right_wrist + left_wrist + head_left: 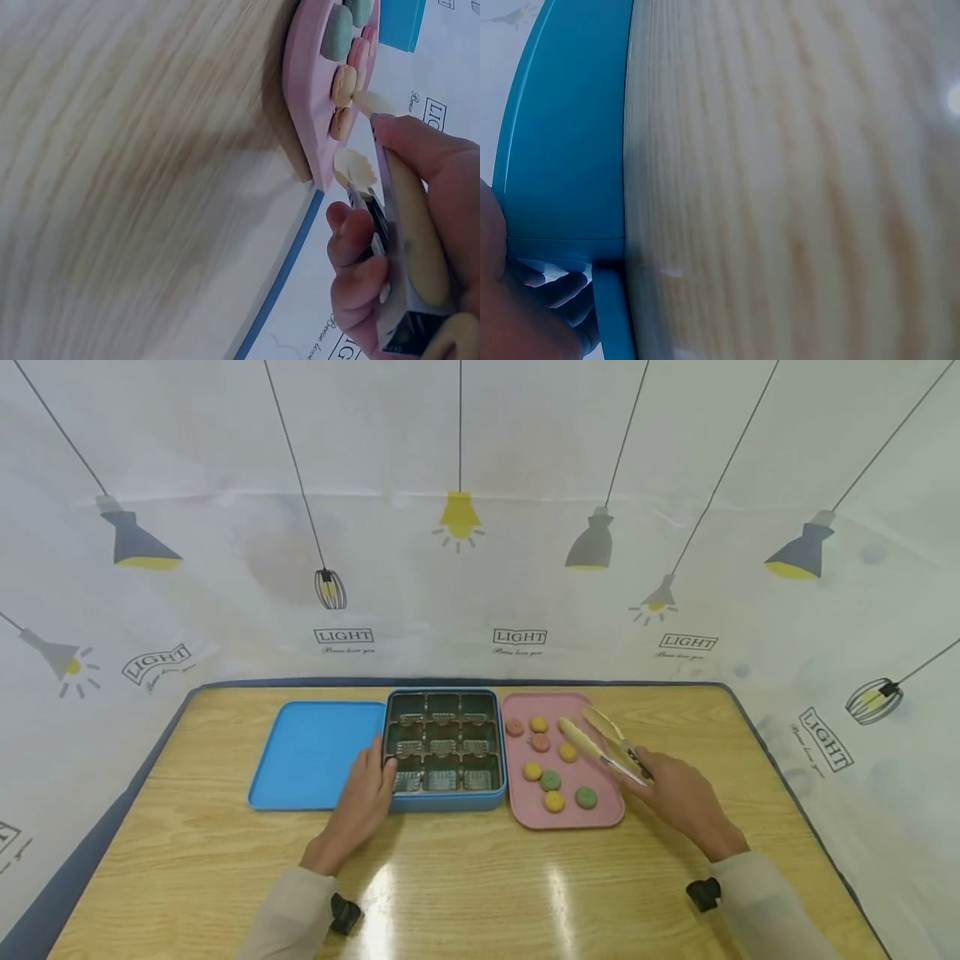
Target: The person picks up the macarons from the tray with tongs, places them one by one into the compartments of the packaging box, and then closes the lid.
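Observation:
My left hand [365,789] holds the left side of a blue box [450,802], its thumb over the rim. In the left wrist view its fingers [570,292] lie against the box's side, partly hidden. A dark plastic insert [442,728] with several bare compartments sits in the box. My right hand [686,797] grips metal tongs [615,760] with cream-coloured ends, their arms spread over the pink tray [521,814]. On the tray lie several macarons, among them a yellow macaron [567,752], a pink macaron [540,743] and a green macaron [586,797].
A flat blue lid [315,752] lies left of the box, close against it. The pink tray stands directly right of the box. Behind the wooden table [465,885] hangs a white cloth [405,568] printed with lamps.

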### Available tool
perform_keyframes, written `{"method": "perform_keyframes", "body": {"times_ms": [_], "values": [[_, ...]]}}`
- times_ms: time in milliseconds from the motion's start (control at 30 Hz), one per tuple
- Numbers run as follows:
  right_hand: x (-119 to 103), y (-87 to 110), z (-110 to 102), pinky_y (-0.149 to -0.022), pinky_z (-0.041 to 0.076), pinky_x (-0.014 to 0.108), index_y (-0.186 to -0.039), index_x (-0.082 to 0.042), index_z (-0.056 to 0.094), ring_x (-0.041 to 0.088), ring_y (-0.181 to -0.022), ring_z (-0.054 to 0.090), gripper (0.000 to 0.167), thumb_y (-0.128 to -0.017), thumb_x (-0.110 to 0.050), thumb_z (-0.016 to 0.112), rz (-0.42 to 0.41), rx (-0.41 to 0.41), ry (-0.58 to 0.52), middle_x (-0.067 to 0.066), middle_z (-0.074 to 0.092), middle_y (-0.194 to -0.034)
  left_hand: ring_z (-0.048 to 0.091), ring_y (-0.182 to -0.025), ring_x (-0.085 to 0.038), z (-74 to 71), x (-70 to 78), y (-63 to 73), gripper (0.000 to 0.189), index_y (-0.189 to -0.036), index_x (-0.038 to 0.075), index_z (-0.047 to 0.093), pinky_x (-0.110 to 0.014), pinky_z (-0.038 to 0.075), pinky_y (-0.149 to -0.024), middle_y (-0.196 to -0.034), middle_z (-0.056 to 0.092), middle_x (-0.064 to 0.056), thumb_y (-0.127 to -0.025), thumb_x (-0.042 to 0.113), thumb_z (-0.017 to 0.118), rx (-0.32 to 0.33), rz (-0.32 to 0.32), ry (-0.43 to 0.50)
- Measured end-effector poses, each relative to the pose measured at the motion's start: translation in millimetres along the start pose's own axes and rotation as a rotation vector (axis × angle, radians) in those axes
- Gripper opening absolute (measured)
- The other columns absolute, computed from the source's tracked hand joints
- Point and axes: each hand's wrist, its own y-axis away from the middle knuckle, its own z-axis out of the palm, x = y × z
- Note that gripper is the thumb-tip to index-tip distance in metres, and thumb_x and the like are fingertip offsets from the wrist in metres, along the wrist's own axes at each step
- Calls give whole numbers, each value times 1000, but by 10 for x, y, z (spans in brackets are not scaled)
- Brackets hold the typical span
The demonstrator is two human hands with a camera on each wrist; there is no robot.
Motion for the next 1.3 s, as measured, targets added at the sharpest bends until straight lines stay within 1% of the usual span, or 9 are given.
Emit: {"method": "perform_keyframes", "body": {"times_ms": [100,267,433,667,967,1067,1133,1200,1300], "values": [[-32,-48,-6,-49,30,29,-96,-10,60,14,-55,40,28,-94,-37,68,-12,-28,30,-2,42,-65,23,-144,-48,-4,-5,1,65,-157,-5,7,-63,25,-115,-156,22,-33,-110,35,28,-3,-4,-3],[-64,-120,-20,-48,29,29,-114,-7,64,15,-56,41,35,-95,-35,67,-4,-60,39,-1,41,-64,25,-143,-48,-10,4,3,65,-157,-6,8,-62,26,-114,-155,24,-33,-110,35,28,1,-9,-6],[-64,-158,-23,-47,26,29,-116,-9,64,15,-55,39,34,-95,-34,67,7,-63,45,-1,36,-62,25,-143,-48,-8,11,3,64,-156,-6,9,-63,26,-114,-154,24,-34,-110,33,29,6,-4,4],[-81,-173,-12,-49,28,29,-111,-10,62,15,-56,40,31,-95,-36,67,9,-51,33,-1,38,-63,25,-144,-48,4,5,2,64,-157,-5,9,-62,26,-115,-155,24,-33,-110,32,30,4,-11,6],[-363,-276,-99,-52,30,29,-141,-6,55,14,-57,39,57,-95,-38,66,-16,-22,-18,-1,39,-64,26,-143,-48,10,-9,-1,64,-157,-6,9,-62,27,-114,-155,24,-34,-110,33,29,7,-8,1],[-479,-324,-108,-54,31,29,-142,-5,55,14,-58,39,59,-94,-37,67,-37,-4,-42,-2,40,-64,25,-144,-48,6,-6,2,64,-157,-6,9,-62,26,-115,-156,23,-33,-110,34,28,4,-8,2],[-560,-359,-102,-54,32,29,-136,-5,60,14,-58,39,54,-93,-36,69,-59,17,-57,-3,40,-63,24,-144,-48,1,0,2,65,-157,-6,8,-62,25,-115,-156,22,-33,-110,34,28,3,-6,4],[-642,-404,-82,-53,32,29,-120,-8,67,14,-58,39,40,-92,-36,71,-92,38,-59,-3,39,-63,25,-144,-48,-3,5,1,65,-156,-6,9,-62,26,-115,-156,23,-33,-110,34,28,2,-5,2],[-763,-475,-32,-52,32,29,-99,-15,64,13,-56,39,25,-91,-38,71,-130,63,-65,-4,40,-62,26,-143,-49,-8,7,0,64,-156,-6,9,-62,26,-114,-155,24,-34,-110,34,28,-1,-8,-2]]}}
